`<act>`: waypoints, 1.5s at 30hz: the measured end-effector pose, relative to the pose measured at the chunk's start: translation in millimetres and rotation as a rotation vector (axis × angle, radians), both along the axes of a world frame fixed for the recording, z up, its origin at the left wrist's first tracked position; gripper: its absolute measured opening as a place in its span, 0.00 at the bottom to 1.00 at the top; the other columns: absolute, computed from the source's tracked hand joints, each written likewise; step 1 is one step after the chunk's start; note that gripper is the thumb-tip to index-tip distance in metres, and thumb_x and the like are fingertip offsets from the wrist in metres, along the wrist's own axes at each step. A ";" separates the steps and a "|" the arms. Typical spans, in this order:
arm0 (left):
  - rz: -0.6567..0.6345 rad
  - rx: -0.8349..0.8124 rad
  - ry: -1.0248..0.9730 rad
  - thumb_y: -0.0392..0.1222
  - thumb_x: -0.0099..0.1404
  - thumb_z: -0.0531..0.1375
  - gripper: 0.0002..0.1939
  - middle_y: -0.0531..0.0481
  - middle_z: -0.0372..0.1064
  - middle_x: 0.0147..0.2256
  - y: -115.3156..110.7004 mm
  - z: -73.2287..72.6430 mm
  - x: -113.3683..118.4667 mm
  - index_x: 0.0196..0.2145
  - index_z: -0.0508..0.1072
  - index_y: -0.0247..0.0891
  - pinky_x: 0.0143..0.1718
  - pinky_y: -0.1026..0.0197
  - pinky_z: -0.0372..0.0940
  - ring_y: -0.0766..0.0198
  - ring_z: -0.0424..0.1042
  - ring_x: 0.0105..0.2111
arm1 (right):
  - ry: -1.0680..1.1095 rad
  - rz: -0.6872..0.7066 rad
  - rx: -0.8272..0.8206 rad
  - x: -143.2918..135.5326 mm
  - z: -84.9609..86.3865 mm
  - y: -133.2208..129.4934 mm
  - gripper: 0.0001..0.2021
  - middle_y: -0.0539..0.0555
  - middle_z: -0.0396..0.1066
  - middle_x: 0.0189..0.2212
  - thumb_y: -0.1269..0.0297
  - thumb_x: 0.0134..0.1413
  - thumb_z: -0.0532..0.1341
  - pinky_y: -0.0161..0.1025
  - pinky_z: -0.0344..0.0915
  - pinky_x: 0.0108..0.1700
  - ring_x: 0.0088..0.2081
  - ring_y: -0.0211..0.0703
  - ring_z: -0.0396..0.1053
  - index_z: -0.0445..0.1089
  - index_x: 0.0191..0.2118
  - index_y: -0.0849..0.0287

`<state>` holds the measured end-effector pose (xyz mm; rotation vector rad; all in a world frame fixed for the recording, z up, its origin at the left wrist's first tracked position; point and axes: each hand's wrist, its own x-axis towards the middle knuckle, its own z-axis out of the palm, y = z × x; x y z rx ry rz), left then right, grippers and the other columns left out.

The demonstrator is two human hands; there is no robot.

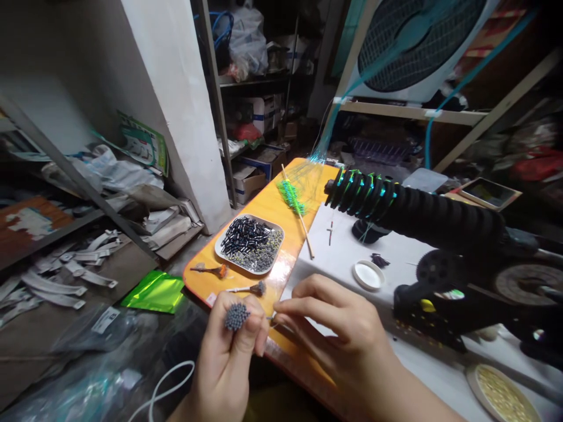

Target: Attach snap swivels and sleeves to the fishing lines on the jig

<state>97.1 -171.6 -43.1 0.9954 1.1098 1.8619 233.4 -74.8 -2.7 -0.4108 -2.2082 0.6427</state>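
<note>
My left hand (231,357) is closed around a tight bundle of thin grey-ended pieces (236,316), their round tips facing up. Beside it, my right hand (334,322) pinches a small thin piece between thumb and fingertips; its kind is too small to make out. Just beyond my hands lies a brush-like stick with a dark grey tuft (258,288), and left of it another with an orange tuft (220,271). A white tray (217,249) behind them holds many black tube-like pieces (246,234) and small grey ones (264,256).
On the orange table (259,208) lies a wooden stick with green strands (291,196). To the right stand a black ribbed machine arm (422,214), a round white lid (368,274) and a dish of yellowish bits (505,395). A green foil packet (153,292) lies at left.
</note>
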 end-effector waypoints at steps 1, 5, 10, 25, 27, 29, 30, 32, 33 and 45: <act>-0.002 -0.011 -0.003 0.42 0.75 0.53 0.12 0.56 0.59 0.25 -0.4 -0.7 0.1 0.31 0.65 0.42 0.32 0.63 0.58 0.67 0.61 0.27 | -0.008 -0.008 0.016 0.1 -0.7 -0.3 0.08 0.56 0.72 0.29 0.68 0.63 0.61 0.30 0.66 0.26 0.28 0.36 0.71 0.79 0.37 0.62; -0.028 -0.067 -0.038 0.43 0.75 0.53 0.13 0.56 0.58 0.25 -0.2 -3.4 1.3 0.31 0.63 0.41 0.31 0.63 0.58 0.67 0.61 0.26 | -0.014 -0.031 0.071 0.5 -1.3 -1.0 0.08 0.56 0.72 0.29 0.68 0.63 0.61 0.31 0.65 0.25 0.27 0.37 0.70 0.79 0.37 0.61; -0.062 -0.091 -0.067 0.44 0.76 0.52 0.13 0.57 0.58 0.24 0.9 -4.3 0.6 0.31 0.62 0.41 0.30 0.63 0.57 0.68 0.59 0.26 | -0.015 -0.037 0.076 0.7 0.1 -0.9 0.07 0.55 0.72 0.29 0.69 0.63 0.62 0.31 0.66 0.27 0.28 0.38 0.70 0.78 0.37 0.60; -0.048 -0.184 -0.112 0.48 0.73 0.57 0.14 0.57 0.58 0.24 3.7 -5.3 3.7 0.30 0.64 0.40 0.30 0.64 0.58 0.68 0.59 0.26 | 0.047 -0.044 0.109 0.5 1.6 -1.1 0.07 0.54 0.71 0.28 0.68 0.64 0.62 0.31 0.66 0.25 0.27 0.37 0.70 0.78 0.39 0.59; -0.035 -0.212 -0.121 0.49 0.71 0.58 0.14 0.57 0.58 0.25 3.7 -4.3 5.6 0.31 0.66 0.40 0.30 0.65 0.59 0.69 0.60 0.26 | 0.059 -0.033 0.100 0.6 0.9 -2.4 0.06 0.53 0.70 0.27 0.68 0.63 0.63 0.31 0.65 0.25 0.27 0.37 0.69 0.78 0.40 0.59; -0.055 -0.211 -0.131 0.49 0.71 0.59 0.11 0.56 0.61 0.27 4.4 -2.7 6.7 0.34 0.69 0.40 0.30 0.66 0.60 0.69 0.61 0.27 | 0.047 -0.031 0.070 0.8 0.1 -4.9 0.06 0.53 0.70 0.28 0.71 0.61 0.63 0.31 0.65 0.26 0.27 0.37 0.69 0.78 0.41 0.58; -0.061 -0.189 -0.147 0.48 0.71 0.59 0.10 0.55 0.62 0.29 5.1 -1.5 6.9 0.35 0.70 0.40 0.30 0.66 0.60 0.70 0.61 0.27 | 0.037 -0.033 0.047 0.7 0.0 -6.4 0.06 0.53 0.70 0.29 0.72 0.60 0.63 0.31 0.65 0.26 0.28 0.37 0.69 0.78 0.41 0.58; -0.052 -0.110 -0.226 0.46 0.72 0.58 0.08 0.54 0.65 0.34 6.5 1.4 6.8 0.36 0.71 0.41 0.30 0.66 0.60 0.72 0.60 0.26 | 0.025 -0.029 -0.008 0.0 0.8 -9.1 0.07 0.53 0.70 0.30 0.75 0.58 0.63 0.31 0.65 0.27 0.29 0.37 0.69 0.77 0.38 0.59; -0.051 -0.059 -0.272 0.46 0.72 0.58 0.08 0.55 0.66 0.35 7.1 3.1 6.7 0.35 0.71 0.41 0.30 0.66 0.60 0.73 0.60 0.25 | 0.029 -0.018 -0.037 -0.6 1.7 -10.0 0.07 0.53 0.69 0.30 0.76 0.56 0.62 0.32 0.65 0.28 0.29 0.37 0.68 0.76 0.37 0.59; 0.265 0.260 -0.307 0.44 0.68 0.64 0.13 0.59 0.59 0.18 18.2 20.1 6.7 0.26 0.70 0.40 0.50 0.62 0.69 0.67 0.65 0.29 | 0.084 0.137 -0.147 0.6 11.3 -4.6 0.06 0.52 0.66 0.34 0.78 0.57 0.60 0.29 0.64 0.35 0.34 0.33 0.67 0.72 0.36 0.62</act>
